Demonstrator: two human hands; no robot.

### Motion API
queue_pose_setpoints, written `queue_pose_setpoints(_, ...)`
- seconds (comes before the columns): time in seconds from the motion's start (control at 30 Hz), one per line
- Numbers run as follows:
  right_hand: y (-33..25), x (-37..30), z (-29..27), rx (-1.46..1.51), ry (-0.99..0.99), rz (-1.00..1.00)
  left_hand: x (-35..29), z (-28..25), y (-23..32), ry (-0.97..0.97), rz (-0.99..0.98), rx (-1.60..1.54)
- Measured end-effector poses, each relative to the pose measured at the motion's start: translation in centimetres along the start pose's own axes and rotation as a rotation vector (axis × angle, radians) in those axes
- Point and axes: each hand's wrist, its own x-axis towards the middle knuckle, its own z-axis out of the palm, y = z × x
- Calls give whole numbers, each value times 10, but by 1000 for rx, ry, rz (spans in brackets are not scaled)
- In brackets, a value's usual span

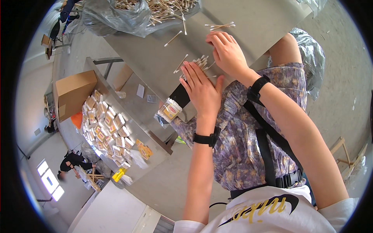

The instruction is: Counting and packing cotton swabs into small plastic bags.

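My left hand (202, 89) lies flat, fingers stretched out together and thumb apart, over a small pile of cotton swabs (200, 62) on the metal table (248, 15). Part of that pile is hidden under the fingers. My right hand (230, 56) is farther right, its fingers loosely bent over the tabletop, with nothing visible in them. Just beyond it are a few loose swabs (221, 26). By my left wrist, a clear pack of cotton swabs (169, 110) sits at the near table edge beside a black strip (180, 96).
A grey plastic bag (116, 17) with a large heap of swabs (167, 9) covers the far left of the table. On a lower table at left are many small swab packs (107, 128) and a cardboard box (75, 93). Another person (74, 161) is in the background.
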Motion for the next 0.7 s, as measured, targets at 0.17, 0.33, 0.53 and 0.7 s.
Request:
queue_pose_setpoints(0.17,-1,1,0,13,0,-1,20,-2,-20,28,-30,32)
queue_pose_setpoints(0.33,-1,0,-2,6,-13,4,35,-11,-32,2,-73,-68)
queue_pose_setpoints(0.53,1,-1,-2,8,-2,6,24,-31,-23,-71,21,-300)
queue_pose_setpoints(0.7,1,0,-3,16,-27,22,0,-32,-21,3,3,-186)
